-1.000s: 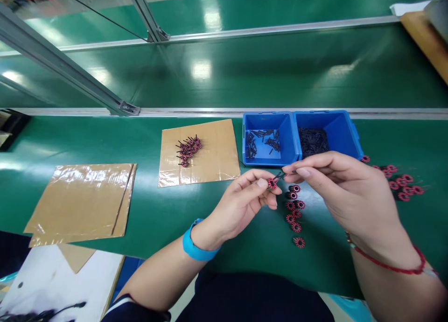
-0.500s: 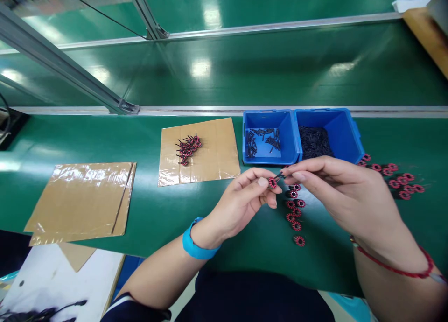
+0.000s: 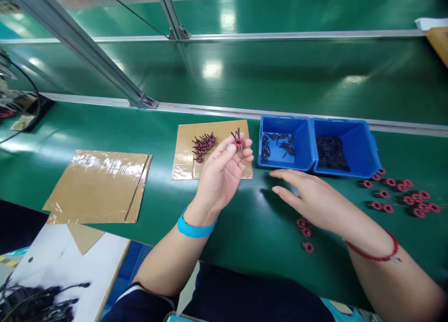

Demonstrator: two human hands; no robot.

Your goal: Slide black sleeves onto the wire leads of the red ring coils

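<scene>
Between the thumb and fingers of my left hand (image 3: 221, 175) is a small red-and-black toroidal coil (image 3: 238, 143). Two black-sleeved leads stick up from it. It is held over the right part of a cardboard sheet (image 3: 185, 168), beside a cluster of similar coils with black leads (image 3: 203, 147) lying there. My right hand (image 3: 308, 196) hovers above the green table, thumb and forefinger apart and nothing between them. Just beyond it stands a blue bin (image 3: 304, 161) with scattered short black tubes (image 3: 287, 148). Below its fingers lie a few loose coils (image 3: 308, 247), some partly hidden.
A second blue bin (image 3: 364, 149) holds a heap of black tubes (image 3: 331, 154). More coils (image 3: 416, 199) lie at the right. Plastic-wrapped cardboard (image 3: 98, 186) rests on the left of the table (image 3: 245, 247). A metal post (image 3: 94, 51) slants down to the rail behind.
My hands have separated. The left hand has carried the coil left and away from me, over the cardboard. My right hand has let go of the leads and opened. The view has shifted somewhat.
</scene>
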